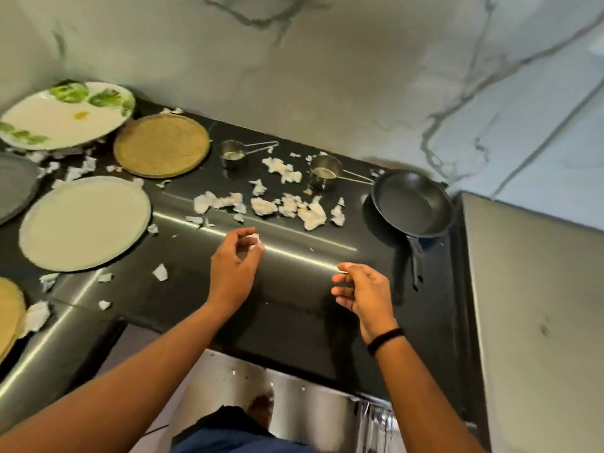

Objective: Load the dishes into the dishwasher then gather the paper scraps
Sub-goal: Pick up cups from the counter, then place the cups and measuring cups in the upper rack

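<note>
White scrap between left fingers
</note>
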A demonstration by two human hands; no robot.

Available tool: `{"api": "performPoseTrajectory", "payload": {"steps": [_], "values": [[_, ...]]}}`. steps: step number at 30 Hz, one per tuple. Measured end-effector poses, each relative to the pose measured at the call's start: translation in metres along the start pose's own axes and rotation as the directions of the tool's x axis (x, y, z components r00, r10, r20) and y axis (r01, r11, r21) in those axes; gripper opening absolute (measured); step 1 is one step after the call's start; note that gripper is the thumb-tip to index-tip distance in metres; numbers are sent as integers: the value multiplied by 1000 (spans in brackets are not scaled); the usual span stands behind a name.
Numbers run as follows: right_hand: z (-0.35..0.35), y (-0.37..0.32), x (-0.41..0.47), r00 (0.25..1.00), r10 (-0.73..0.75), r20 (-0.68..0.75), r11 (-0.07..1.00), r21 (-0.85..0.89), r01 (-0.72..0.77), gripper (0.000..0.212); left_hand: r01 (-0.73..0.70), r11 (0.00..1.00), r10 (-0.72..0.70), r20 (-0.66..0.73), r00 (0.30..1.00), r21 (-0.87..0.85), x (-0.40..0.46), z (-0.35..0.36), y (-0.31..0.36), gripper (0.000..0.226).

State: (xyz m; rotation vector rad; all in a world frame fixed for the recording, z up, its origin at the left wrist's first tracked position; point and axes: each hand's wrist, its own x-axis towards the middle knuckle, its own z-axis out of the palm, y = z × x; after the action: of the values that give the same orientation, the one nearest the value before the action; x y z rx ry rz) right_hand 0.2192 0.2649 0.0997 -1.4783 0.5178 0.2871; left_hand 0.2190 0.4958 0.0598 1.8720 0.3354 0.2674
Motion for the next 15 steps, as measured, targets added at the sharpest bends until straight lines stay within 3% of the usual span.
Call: {"api": "performPoseTrajectory", "payload": {"steps": [4, 11, 15], "values": [[44, -14, 24, 993, 9, 118, 994, -112, 4, 18, -62, 971, 100, -155, 983, 231, 36, -22, -29, 38], [120, -56, 76, 969, 6, 248, 956, -286, 68, 18, -119, 823, 158, -23, 987, 555, 64, -39, -58, 47], [164, -79, 113, 950, -55, 307, 928, -335, 162, 12, -96, 773, 155, -40, 987, 627, 69, -33, -61, 50]]}}
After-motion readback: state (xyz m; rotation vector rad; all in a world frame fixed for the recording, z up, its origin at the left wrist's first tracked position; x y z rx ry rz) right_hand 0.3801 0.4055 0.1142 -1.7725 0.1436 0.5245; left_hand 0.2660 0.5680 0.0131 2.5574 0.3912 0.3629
